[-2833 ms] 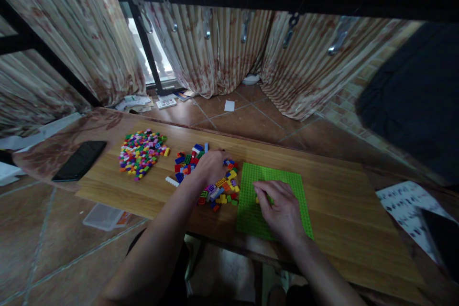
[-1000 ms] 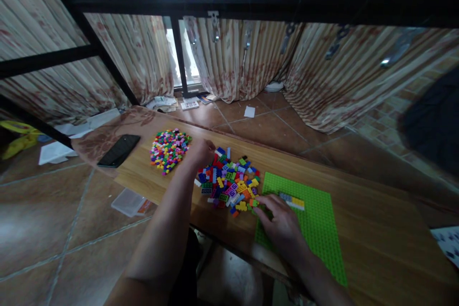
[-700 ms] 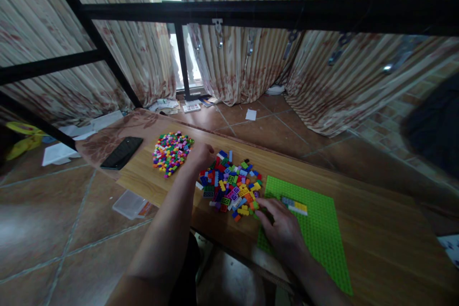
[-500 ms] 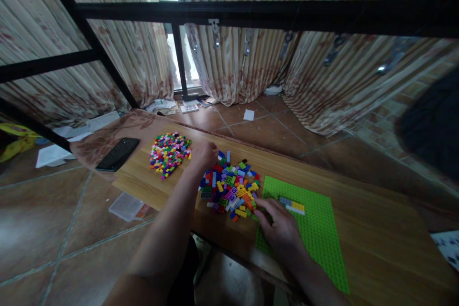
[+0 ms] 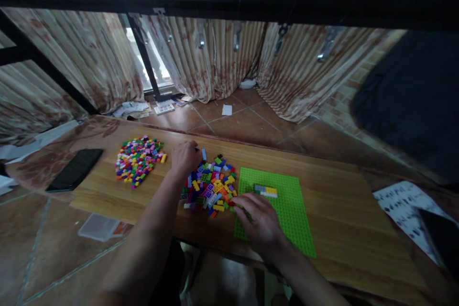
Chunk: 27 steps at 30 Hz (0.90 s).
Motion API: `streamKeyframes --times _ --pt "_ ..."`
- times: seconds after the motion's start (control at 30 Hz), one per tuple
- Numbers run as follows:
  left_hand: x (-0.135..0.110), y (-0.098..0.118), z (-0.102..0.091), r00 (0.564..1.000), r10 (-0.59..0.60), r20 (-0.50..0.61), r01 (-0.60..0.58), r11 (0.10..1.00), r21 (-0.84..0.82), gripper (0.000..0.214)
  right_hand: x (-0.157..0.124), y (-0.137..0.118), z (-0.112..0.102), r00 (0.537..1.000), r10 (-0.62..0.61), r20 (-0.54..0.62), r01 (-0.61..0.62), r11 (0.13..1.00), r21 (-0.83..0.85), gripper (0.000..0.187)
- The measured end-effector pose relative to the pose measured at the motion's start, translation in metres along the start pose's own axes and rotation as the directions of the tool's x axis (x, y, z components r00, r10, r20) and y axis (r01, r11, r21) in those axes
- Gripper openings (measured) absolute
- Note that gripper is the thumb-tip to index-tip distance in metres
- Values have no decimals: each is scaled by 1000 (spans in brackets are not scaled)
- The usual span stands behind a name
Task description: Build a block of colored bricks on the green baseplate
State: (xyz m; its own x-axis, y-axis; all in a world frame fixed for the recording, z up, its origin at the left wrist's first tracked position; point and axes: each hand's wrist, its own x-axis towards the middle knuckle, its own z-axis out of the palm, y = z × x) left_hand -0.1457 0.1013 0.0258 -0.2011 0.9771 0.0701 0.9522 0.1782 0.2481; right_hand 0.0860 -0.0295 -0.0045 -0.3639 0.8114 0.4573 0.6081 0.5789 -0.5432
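Note:
A green baseplate (image 5: 287,210) lies on the wooden table (image 5: 340,205). A short row of grey, white and yellow bricks (image 5: 265,190) is on its far part. Left of it lies a loose pile of mixed coloured bricks (image 5: 210,186). My left hand (image 5: 184,158) rests on the pile's far left edge, back up, with its fingers curled down into the bricks; what they hold is hidden. My right hand (image 5: 260,222) lies on the baseplate's near left corner. Its fingers are stretched out, and the tips touch the pile's right edge.
A second heap of tiny coloured bricks (image 5: 138,160) lies further left, and beyond it a black phone (image 5: 75,169). Printed paper (image 5: 405,208) is at the right end. A black metal bar (image 5: 229,2) crosses overhead. A clear plastic box (image 5: 98,227) sits on the tiled floor.
The head camera has swung about. The brick row on the baseplate has come into view since the earliest frame. My left hand slid to the pile's far left; my right stays at the plate's left edge.

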Motion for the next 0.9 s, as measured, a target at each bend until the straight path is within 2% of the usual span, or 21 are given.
streamKeyframes --times 0.07,0.1,0.13,0.2,0.27,0.3,0.37,0.43,0.57,0.67,0.77,0.83,0.9 --pt "-7 9 -7 999 32 -33 -38 975 -217 37 3 3 -12 999 44 -30 -43 999 32 18" --pt "-12 15 -9 998 62 -25 -67 921 -384 37 5 6 -20 993 98 -65 -94 994 60 18" --pt "-19 23 -9 994 112 -2 -93 818 -568 38 7 11 -28 979 176 -106 -165 981 105 17" --pt "-37 43 -6 972 231 44 -86 524 -847 40 10 21 -45 927 327 -185 -287 933 217 17" --pt "-57 65 0 928 363 80 -33 294 -955 37 12 32 -59 884 432 -181 -367 879 303 23" --pt "-66 76 3 899 424 107 14 217 -976 36 12 36 -63 870 465 -160 -393 853 344 26" --pt "-83 94 10 858 494 142 109 95 -990 34 12 41 -68 863 496 -98 -422 813 402 34" --pt "-94 107 15 825 540 164 185 15 -983 32 11 41 -69 868 493 -54 -424 795 434 38" --pt "-100 117 25 807 556 198 296 -92 -951 31 8 39 -69 898 438 -44 -383 828 409 32" --pt "-99 117 30 808 535 245 365 -129 -922 34 7 39 -71 931 361 -51 -322 880 349 29" --pt "-98 116 30 778 543 315 433 -100 -896 39 6 40 -73 953 294 -71 -263 923 281 21" --pt "-98 116 30 750 560 351 453 -49 -890 40 5 41 -75 956 283 -72 -259 936 238 17" --pt "-96 115 30 745 554 372 441 9 -897 37 4 42 -78 956 290 -52 -276 943 188 16"
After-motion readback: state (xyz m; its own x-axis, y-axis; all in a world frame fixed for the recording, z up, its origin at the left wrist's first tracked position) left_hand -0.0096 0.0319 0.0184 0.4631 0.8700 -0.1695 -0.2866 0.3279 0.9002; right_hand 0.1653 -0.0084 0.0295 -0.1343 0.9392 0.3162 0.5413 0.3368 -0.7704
